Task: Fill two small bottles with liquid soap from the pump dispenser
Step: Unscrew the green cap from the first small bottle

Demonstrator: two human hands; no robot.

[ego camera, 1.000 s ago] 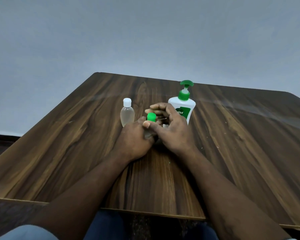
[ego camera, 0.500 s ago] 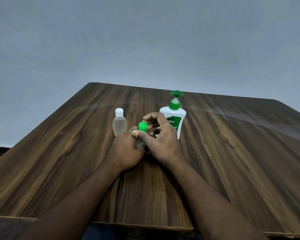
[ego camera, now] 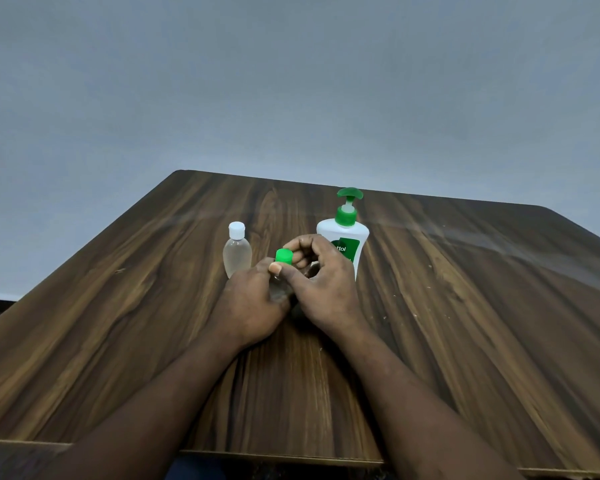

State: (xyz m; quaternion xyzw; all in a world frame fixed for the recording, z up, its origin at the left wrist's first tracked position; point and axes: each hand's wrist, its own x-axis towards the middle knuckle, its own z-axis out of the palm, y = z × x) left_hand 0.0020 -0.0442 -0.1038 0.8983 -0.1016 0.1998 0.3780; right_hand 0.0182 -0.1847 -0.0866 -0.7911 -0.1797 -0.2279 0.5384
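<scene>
A small clear bottle with a green cap [ego camera: 284,256] stands on the wooden table [ego camera: 465,306], mostly hidden between my hands. My left hand [ego camera: 250,303] grips its body. My right hand [ego camera: 321,282] has thumb and fingers curled round the green cap. Another small clear bottle with a white cap [ego camera: 237,249] stands upright just left of my hands, untouched. The white pump dispenser with a green pump head [ego camera: 345,233] stands upright right behind my right hand.
The table's far edge meets a plain grey wall [ego camera: 291,81]. Its near edge [ego camera: 291,455] runs below my forearms. Bare wood lies to the left and right of the bottles.
The view has tilted up, so everything sits lower in the frame. My hands keep their hold on the green-capped bottle; the right fingers have shifted slightly round the cap.
</scene>
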